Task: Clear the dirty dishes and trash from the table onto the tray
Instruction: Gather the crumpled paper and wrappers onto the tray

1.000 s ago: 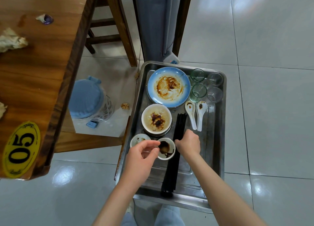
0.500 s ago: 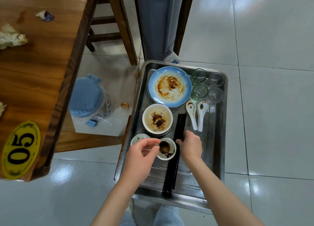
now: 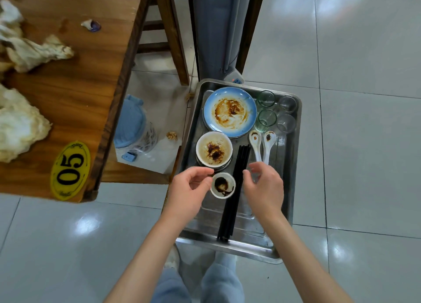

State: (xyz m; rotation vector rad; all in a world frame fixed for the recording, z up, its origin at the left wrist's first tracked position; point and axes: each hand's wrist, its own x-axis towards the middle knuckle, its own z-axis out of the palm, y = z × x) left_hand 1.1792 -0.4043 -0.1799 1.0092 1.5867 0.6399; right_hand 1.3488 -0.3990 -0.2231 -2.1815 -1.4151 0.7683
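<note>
While both hands hover over the metal tray point(image 3: 293, 166), the left hand point(image 3: 189, 194) has loosely curled fingers beside the small sauce dish point(image 3: 222, 185), gripping nothing, and the right hand point(image 3: 264, 186) hangs relaxed over the black chopsticks point(image 3: 232, 202). Plate point(image 3: 230, 111), bowl point(image 3: 214, 148), spoons point(image 3: 262, 145) and glasses point(image 3: 276, 112) sit on the tray; crumpled napkins point(image 3: 20, 125) lie on the table point(image 3: 86, 79)

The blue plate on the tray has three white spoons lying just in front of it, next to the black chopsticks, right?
Not quite: there are two white spoons, not three. The head view shows them side by side just in front of the blue plate on the tray, next to the black chopsticks, as you said.
</note>
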